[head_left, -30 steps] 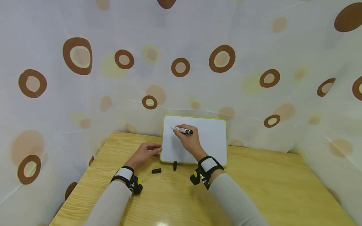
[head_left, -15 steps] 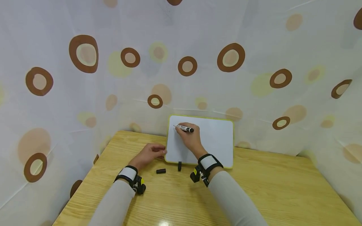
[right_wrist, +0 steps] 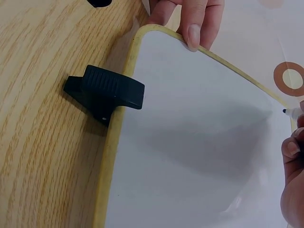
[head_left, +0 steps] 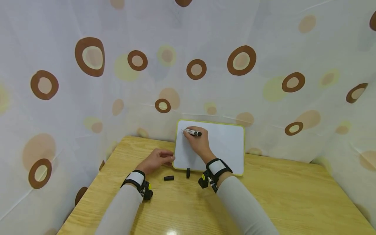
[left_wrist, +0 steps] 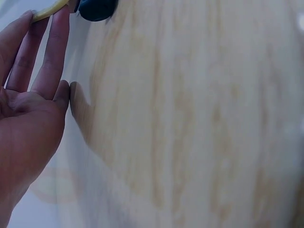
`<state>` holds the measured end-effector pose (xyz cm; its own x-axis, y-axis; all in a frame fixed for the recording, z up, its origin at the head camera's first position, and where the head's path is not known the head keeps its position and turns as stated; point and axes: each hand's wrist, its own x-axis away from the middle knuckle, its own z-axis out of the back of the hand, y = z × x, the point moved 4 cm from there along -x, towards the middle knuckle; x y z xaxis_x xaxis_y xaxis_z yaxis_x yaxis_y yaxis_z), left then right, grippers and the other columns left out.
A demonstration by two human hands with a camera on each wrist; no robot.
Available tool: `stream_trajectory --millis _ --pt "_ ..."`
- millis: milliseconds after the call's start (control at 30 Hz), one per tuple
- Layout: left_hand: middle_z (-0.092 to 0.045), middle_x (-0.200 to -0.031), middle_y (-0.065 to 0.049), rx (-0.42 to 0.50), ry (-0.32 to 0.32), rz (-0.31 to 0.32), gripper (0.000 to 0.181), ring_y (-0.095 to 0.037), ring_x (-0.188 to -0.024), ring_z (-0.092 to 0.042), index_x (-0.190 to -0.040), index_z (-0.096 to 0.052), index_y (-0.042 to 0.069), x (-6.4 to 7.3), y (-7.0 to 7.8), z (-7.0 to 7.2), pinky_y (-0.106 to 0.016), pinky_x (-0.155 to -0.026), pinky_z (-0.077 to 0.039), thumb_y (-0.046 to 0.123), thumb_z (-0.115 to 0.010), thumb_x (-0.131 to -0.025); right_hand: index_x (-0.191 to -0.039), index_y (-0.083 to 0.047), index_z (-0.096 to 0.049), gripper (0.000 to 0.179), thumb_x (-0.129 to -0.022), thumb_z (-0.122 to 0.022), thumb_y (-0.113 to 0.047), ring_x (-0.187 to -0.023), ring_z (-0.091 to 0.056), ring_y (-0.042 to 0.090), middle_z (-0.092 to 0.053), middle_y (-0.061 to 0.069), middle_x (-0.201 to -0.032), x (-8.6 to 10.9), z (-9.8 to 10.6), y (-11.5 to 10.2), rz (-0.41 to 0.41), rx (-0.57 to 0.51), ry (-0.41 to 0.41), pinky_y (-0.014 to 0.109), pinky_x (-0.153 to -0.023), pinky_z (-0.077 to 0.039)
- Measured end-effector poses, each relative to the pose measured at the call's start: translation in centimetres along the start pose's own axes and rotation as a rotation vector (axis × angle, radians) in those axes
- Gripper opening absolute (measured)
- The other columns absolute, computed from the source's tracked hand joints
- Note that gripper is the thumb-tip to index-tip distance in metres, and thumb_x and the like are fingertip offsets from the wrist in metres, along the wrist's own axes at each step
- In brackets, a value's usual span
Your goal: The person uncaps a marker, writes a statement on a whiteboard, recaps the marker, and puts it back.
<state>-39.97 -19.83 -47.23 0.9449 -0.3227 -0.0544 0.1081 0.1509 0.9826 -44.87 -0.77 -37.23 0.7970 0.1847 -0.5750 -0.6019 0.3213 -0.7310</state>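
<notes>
A small whiteboard (head_left: 226, 148) with a yellow rim leans upright near the back of the table. My left hand (head_left: 157, 160) pinches its lower left edge; in the right wrist view the left hand (right_wrist: 194, 21) has one digit on the front face and others behind. My right hand (head_left: 200, 143) holds a white marker (head_left: 192, 132) with a black end. Its dark uncapped tip, shown on the marker (right_wrist: 293, 113) in the right wrist view, is near the board's upper left corner; whether it touches, I cannot tell. No clear writing shows on the visible face.
A black marker cap (head_left: 168, 178) lies on the wooden table (head_left: 293, 195) before the board. A black clip-like foot (right_wrist: 111, 88) grips the board's bottom edge. Behind the table hangs a pale curtain (head_left: 205, 94) with brown rings.
Between the first two frames the head view swings left, so everything shifts right. My right hand has carried the marker tip slightly toward the board's upper left corner. My left hand keeps its hold.
</notes>
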Motion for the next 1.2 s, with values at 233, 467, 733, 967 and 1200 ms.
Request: stream_trajectory --millis 233,467,733,967,1200 --pt "-0.065 -0.129 -0.026 0.028 -0.019 -0.009 0.035 -0.025 -0.106 -0.070 -0.132 -0.062 -0.012 -0.32 0.05 0.13 -0.042 -0.094 -0.060 0.007 -0.063 -0.103 -0.100 0.001 -0.080 0.013 -0.090 -0.077 -0.007 -0.086 -0.072 0.027 -0.077 0.014 -0.097 0.06 -0.02 -0.05 -0.018 0.006 0.009 0.031 -0.071 -0.058" --pt "-0.067 -0.126 -0.023 0.035 -0.023 -0.007 0.033 -0.022 -0.105 -0.070 -0.130 -0.064 -0.011 -0.02 0.25 0.09 -0.040 -0.092 -0.061 0.007 -0.063 -0.102 -0.100 0.001 -0.080 0.012 -0.091 -0.077 -0.006 -0.085 -0.072 0.028 -0.077 0.015 -0.096 0.25 -0.17 -0.02 -0.034 -0.013 0.014 0.033 -0.072 -0.058" --pt "-0.066 -0.126 -0.024 0.040 -0.027 -0.010 0.034 -0.024 -0.107 -0.070 -0.131 -0.063 -0.011 -0.26 0.01 0.11 -0.041 -0.092 -0.061 0.007 -0.064 -0.102 -0.100 -0.001 -0.081 0.012 -0.090 -0.078 -0.007 -0.084 -0.071 0.025 -0.078 0.013 -0.096 -0.01 -0.50 0.33 -0.022 0.037 0.022 0.033 -0.071 -0.058" --pt "-0.068 -0.124 -0.024 0.038 -0.023 -0.024 0.034 -0.022 -0.102 -0.071 -0.130 -0.064 -0.011 -0.39 0.07 0.10 -0.044 -0.092 -0.060 0.007 -0.065 -0.102 -0.102 0.001 -0.080 0.014 -0.091 -0.077 -0.007 -0.086 -0.071 0.027 -0.077 0.014 -0.097 -0.02 -0.54 0.21 -0.025 0.026 0.018 0.036 -0.072 -0.059" --pt "-0.069 -0.120 -0.023 0.031 -0.012 -0.019 0.032 -0.021 -0.098 -0.071 -0.129 -0.063 -0.013 0.11 0.55 0.04 -0.044 -0.091 -0.061 0.006 -0.063 -0.102 -0.102 0.001 -0.080 0.014 -0.092 -0.076 -0.008 -0.088 -0.072 0.027 -0.077 0.014 -0.098 0.23 -0.84 0.20 -0.051 0.030 0.004 0.039 -0.074 -0.060"
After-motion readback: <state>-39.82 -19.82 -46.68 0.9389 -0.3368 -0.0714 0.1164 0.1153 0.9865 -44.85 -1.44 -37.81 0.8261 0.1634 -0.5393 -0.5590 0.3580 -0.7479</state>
